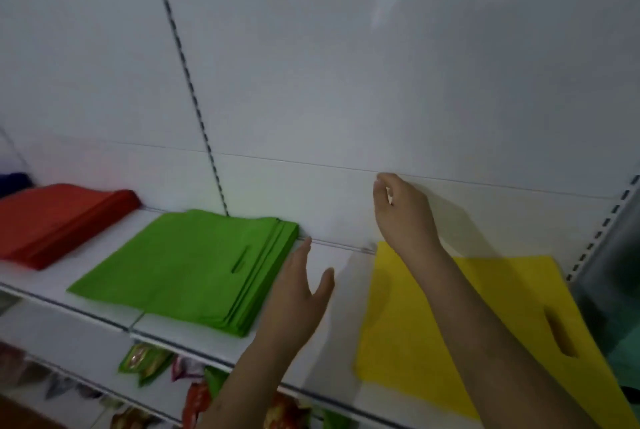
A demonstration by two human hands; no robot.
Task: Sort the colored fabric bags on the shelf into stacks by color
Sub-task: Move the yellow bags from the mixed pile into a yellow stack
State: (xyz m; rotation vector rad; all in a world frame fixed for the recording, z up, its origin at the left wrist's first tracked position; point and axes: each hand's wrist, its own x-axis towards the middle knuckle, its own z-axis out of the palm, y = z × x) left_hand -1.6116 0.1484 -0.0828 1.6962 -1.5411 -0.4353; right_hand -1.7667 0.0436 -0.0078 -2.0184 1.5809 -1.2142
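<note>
A stack of green fabric bags (187, 265) lies in the middle of the white shelf (332, 335). A stack of red bags (59, 220) sits to its left. A yellow bag (460, 331) with a cut-out handle lies flat at the right. My left hand (298, 293) hovers just right of the green stack, fingers straight and thumb spread, holding nothing. My right hand (401, 210) is raised over the far corner of the yellow bag, close to the back wall. Its fingers are loosely curled with nothing in them. My right forearm crosses over the yellow bag.
A dark blue fabric (12, 180) peeks in at the far left behind the red stack. Snack packets (145, 362) hang below the shelf's front edge. A slotted upright (602, 231) and something teal (623, 356) bound the right side. The white back wall stands close behind.
</note>
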